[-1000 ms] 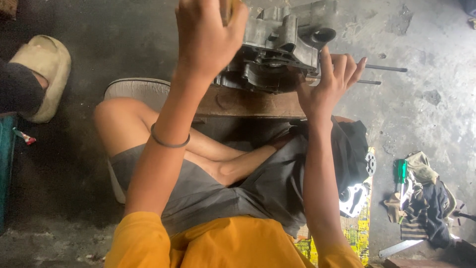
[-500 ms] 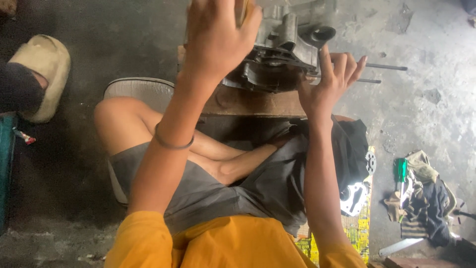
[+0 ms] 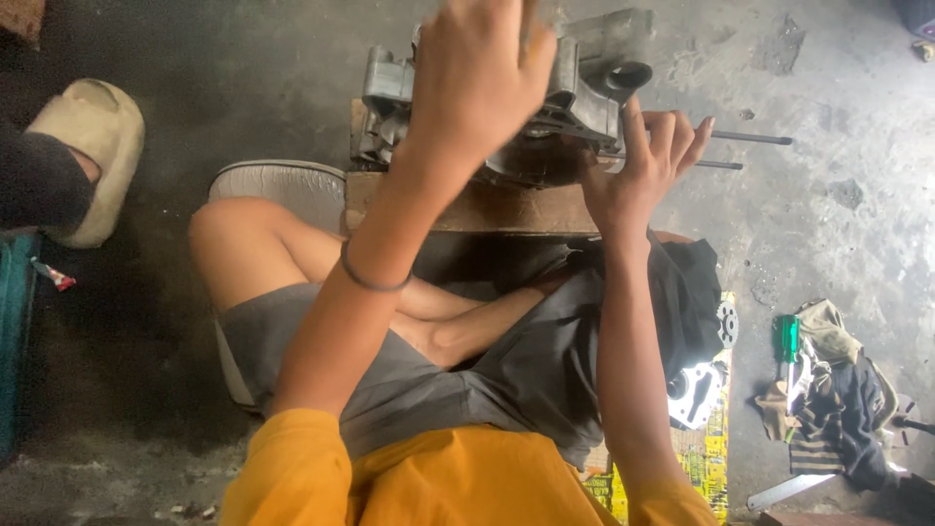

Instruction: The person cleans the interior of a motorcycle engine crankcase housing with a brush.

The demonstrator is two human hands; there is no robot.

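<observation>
Two hands work on a grey cast-metal engine casing [image 3: 584, 88] that sits on a wooden block [image 3: 467, 206] on the floor. Left hand [image 3: 482, 78] hovers over its top, closed around something small and hidden, so what it pinches cannot be told. Right hand [image 3: 643, 166] braces the casing's side, fingers spread. It looks heavy, rigid, probably greasy; solid outer walls suit holding best. Two thin rods [image 3: 760, 141] jut right; the casing's top edge is cut off.
</observation>
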